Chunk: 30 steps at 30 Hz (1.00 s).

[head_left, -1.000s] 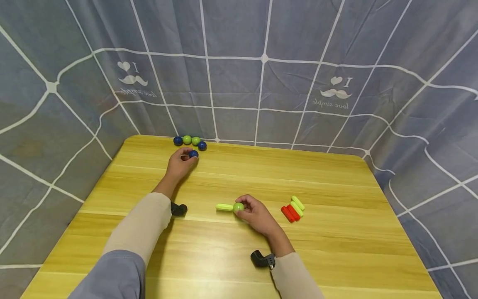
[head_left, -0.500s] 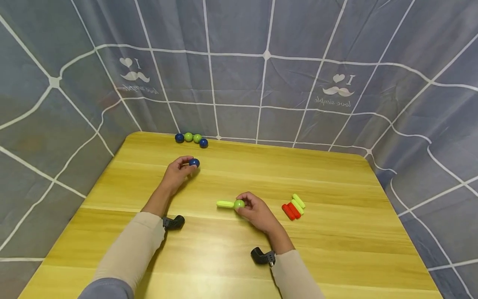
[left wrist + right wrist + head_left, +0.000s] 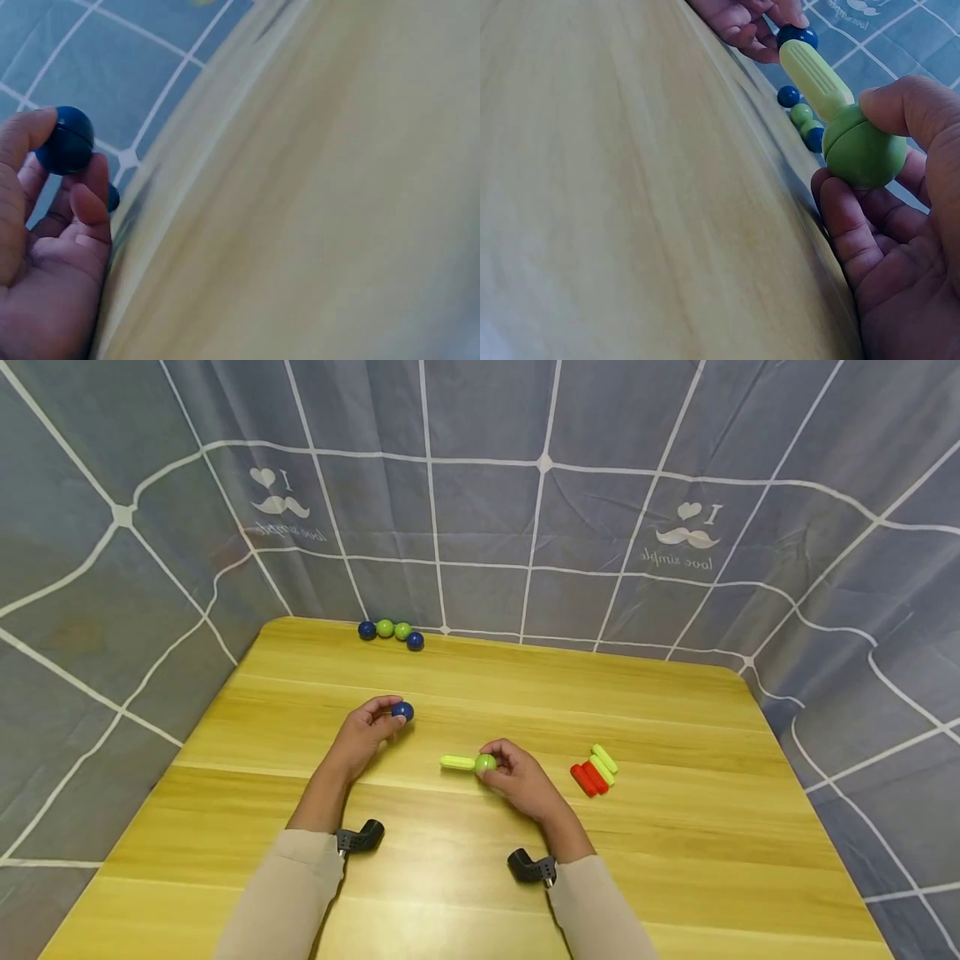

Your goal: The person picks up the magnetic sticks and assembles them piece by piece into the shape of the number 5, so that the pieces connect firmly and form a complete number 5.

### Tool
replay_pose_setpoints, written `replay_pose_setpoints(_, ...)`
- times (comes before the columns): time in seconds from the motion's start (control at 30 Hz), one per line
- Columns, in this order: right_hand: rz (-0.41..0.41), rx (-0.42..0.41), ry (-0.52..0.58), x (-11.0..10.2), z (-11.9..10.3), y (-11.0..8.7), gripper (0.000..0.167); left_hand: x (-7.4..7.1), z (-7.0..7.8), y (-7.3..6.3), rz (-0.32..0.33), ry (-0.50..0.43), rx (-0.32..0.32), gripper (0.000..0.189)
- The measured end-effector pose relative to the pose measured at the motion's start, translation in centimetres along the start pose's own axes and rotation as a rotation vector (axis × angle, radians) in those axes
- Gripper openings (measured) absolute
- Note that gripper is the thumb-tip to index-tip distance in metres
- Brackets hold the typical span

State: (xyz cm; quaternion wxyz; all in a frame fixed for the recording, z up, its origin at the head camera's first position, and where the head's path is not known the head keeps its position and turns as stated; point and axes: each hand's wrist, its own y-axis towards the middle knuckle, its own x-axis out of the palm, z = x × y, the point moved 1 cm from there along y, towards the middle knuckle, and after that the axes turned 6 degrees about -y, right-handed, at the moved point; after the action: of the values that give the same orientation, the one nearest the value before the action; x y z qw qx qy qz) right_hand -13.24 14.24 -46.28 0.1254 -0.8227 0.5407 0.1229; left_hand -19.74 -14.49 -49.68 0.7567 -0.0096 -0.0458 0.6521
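Between thumb and fingers, my left hand (image 3: 362, 739) pinches a dark blue ball (image 3: 402, 711), which also shows with its seam line in the left wrist view, the ball (image 3: 66, 141) being at the fingertips. My right hand (image 3: 521, 782) grips a green ball (image 3: 486, 764) that has a yellow-green ribbed stick (image 3: 457, 762) joined to it. In the right wrist view the stick (image 3: 814, 79) points away from the green ball (image 3: 864, 147), toward the left hand. The two hands stand apart, the blue ball farther back than the stick's free end.
At the table's back edge sit two blue balls (image 3: 367, 630) and two green balls (image 3: 385, 628) in a row. Right of my right hand lie red sticks (image 3: 588, 779) and yellow-green sticks (image 3: 603, 763). A grey curtain (image 3: 480, 510) with white lines surrounds the wooden table (image 3: 675, 860).
My left hand has drawn the blue ball away from the back row, toward me and slightly right. The right hand keeps its grip on the green ball with the stick, nearly still.
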Motion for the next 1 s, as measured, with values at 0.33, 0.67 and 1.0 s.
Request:
replay_pose_setpoints(0.33, 0.005, -0.007, -0.004, 0.1, -0.4, 0.0, 0.024, 2.0, 0.0, -2.8, -0.118, 0.127, 0.055, 0.037)
replay_pose_setpoints(0.67, 0.021, 0.031, -0.023, 0.3, -0.7, -0.3, 0.026, 3.2, -0.1, -4.4, -0.155, 0.199, 0.087, 0.033)
replay_pose_setpoints(1.0, 0.025, 0.011, 0.005, 0.4, -0.7, -0.3, 0.025, 3.4, 0.0, -4.8, -0.165, 0.228, 0.113, 0.031)
